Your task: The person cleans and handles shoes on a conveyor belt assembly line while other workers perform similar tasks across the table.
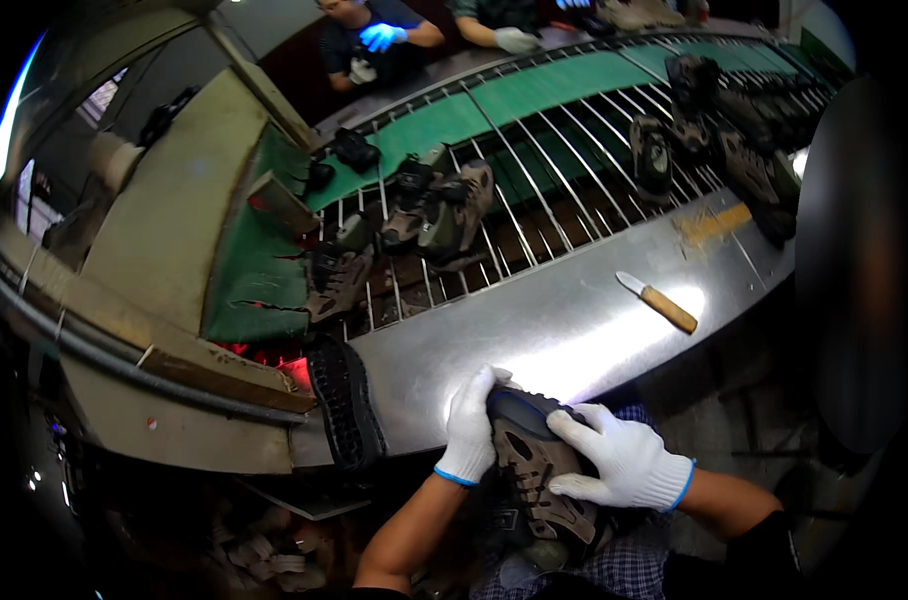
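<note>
A brown shoe (536,478) with a dark toe rests over my lap at the near edge of the metal bench, its toe pointing away from me. Wrapped round the toe's left side is my left hand (468,430), in a white knit glove with a blue cuff. My right hand (624,462), gloved the same way, grips the shoe from the right, fingers on the toe and thumb lower on the upper. The shoe's underside is hidden. A black shoe sole (340,402) lies on the bench to the left of my hands.
A wooden-handled knife (666,308) lies on the metal bench top (544,335). Beyond it, a rod conveyor (534,190) carries several brown shoes (459,210), with more at the right. A wooden-framed tunnel housing (164,225) stands left. Two co-workers with gloved hands (517,41) are across the conveyor.
</note>
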`<state>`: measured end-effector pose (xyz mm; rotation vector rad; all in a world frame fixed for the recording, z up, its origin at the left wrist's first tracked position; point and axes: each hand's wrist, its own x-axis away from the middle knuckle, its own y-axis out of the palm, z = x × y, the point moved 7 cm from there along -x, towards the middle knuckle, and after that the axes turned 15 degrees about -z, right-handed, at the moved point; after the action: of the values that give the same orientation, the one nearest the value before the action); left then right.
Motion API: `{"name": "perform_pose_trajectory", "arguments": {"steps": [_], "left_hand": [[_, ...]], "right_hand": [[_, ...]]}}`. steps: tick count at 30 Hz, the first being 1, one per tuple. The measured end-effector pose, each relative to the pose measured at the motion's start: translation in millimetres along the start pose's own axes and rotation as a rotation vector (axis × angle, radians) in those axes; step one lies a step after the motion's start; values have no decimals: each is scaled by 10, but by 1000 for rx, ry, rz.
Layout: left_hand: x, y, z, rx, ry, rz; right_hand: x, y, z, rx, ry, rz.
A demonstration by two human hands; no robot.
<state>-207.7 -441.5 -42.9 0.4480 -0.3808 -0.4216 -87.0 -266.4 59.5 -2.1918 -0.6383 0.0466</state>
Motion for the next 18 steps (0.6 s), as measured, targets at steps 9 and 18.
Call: {"name": "perform_pose_trajectory", "arguments": {"steps": [9,18], "left_hand": [[447,608,659,-189,221,-112],[729,877,853,-230,282,-155]], "right_hand": [[-311,-421,-365,-111,-82,-108],[-358,-585,-519,-208,-358,-31]]}}
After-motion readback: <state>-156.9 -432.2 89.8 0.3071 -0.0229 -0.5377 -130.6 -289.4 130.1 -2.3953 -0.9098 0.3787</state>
